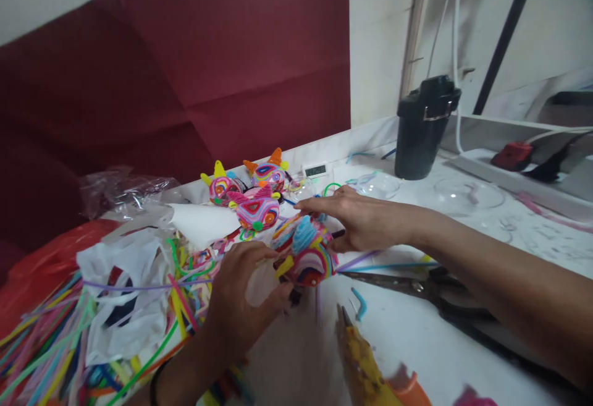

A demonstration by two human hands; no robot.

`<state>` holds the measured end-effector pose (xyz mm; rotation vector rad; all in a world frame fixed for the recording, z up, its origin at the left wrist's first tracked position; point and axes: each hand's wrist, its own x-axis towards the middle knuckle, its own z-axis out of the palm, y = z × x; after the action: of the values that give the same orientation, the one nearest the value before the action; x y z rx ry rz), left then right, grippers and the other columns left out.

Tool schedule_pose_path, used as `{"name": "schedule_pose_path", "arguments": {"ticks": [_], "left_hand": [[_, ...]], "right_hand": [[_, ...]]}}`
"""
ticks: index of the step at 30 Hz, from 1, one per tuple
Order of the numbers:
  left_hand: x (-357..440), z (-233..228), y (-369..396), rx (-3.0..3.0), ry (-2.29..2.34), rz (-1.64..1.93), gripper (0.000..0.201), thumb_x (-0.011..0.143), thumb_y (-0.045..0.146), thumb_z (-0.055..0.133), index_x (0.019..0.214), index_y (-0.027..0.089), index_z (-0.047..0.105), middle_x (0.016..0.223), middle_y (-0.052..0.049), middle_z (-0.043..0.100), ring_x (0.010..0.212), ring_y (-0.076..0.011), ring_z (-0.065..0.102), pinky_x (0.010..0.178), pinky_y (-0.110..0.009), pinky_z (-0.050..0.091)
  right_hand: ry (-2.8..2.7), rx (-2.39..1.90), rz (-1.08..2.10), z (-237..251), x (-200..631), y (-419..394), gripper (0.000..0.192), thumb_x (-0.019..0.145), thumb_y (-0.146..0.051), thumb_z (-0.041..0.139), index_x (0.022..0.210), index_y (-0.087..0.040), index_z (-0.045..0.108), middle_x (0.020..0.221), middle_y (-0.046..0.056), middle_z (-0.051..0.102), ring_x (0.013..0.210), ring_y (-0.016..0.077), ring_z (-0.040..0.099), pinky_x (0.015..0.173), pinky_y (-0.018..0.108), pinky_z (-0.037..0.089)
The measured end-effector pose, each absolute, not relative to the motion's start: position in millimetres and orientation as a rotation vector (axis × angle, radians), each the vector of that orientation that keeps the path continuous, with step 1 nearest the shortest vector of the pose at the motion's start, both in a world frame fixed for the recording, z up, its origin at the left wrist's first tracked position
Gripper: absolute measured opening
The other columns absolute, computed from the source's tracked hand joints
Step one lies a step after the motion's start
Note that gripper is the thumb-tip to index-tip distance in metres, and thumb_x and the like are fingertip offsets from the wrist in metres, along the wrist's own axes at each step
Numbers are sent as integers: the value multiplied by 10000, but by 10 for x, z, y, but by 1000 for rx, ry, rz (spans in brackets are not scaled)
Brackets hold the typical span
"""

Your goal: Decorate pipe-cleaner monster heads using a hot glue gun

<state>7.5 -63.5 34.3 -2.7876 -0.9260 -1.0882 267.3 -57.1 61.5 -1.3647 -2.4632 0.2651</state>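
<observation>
Patterned toy: the striped fuzzy toy (315, 267) is between the two hands, low over the white table (463, 363), with a pale blue tuft on top and a yellow point on its left.
Left hand: the left hand (243, 282) is curved, thumb apart from the fingers, tips at the toy's left edge; I cannot tell whether it grips.
Right hand: the right hand (359, 217) comes over the toy's far right side, forefinger stretched out, thumb low; its hold is also unclear.
Good handling: light, spread support would probably suit the coiled stripes best, since a hard pinch could flatten the rows; the thumb should stay off the yellow point.
Tools nearby: the scissors (438, 291) lie under the right forearm and would be safer moved aside; the yellow tool (365, 363) (a glue gun, by the look of its tip) points towards the toy, so fingers should keep clear.
Other toys: a pink-eared toy (256, 213) sits just behind, with two more beyond it.
Fuzzy stems: a loose pile (50, 347) lies at left, partly under a white bag (143, 251).
Hard to make out: the toy's underside and back are hidden, the right fingertips blur into it, and the tool's rear is cut off below.
</observation>
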Motion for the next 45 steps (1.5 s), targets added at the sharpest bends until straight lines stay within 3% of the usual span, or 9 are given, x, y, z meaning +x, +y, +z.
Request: {"name": "schedule_pose_path", "arguments": {"ticks": [6, 13, 22, 34, 45], "left_hand": [[57, 289, -709, -2625, -959, -1112, 167, 802, 242, 646, 951, 199, 584, 896, -24, 637, 846, -171, 605, 770, -293, 470], [54, 253, -701, -2645, -916, -1097, 58, 853, 210, 612, 897, 182, 638, 831, -25, 674, 798, -168, 621, 750, -306, 464], [117, 283, -670, -2652, -945, -1135, 93, 862, 222, 600, 879, 186, 684, 813, -31, 702, 785, -169, 637, 747, -300, 479], [114, 276, -713, -2721, -1155, -1176, 87, 837, 203, 617, 837, 207, 705, 793, -14, 709, 760, -169, 648, 721, -305, 478], [105, 248, -737, -2703, -1248, -1200, 100, 832, 196, 611, 817, 214, 708, 794, -10, 713, 762, -168, 644, 724, -300, 471]], "right_hand": [[-2445, -1320, 209, 594, 2623, -586, 741, 725, -221, 674, 1410, -177, 392, 1176, 108, 638, 1040, 297, 594, 953, 438, 345], [-2461, -1355, 195, 623, 2554, -583, 728, 721, -214, 673, 1397, -175, 406, 1249, 99, 603, 1034, 300, 586, 948, 441, 350], [-2477, -1406, 216, 686, 2515, -611, 739, 722, -224, 687, 1398, -188, 392, 1262, 97, 599, 1076, 300, 577, 967, 437, 349], [-2523, -1420, 154, 731, 2430, -618, 739, 722, -211, 696, 1393, -194, 386, 1127, 96, 661, 1032, 288, 607, 955, 427, 346], [-2544, -1445, 140, 763, 2354, -615, 693, 707, -234, 694, 1345, -201, 427, 1171, 90, 644, 1056, 295, 593, 973, 432, 332]]}}
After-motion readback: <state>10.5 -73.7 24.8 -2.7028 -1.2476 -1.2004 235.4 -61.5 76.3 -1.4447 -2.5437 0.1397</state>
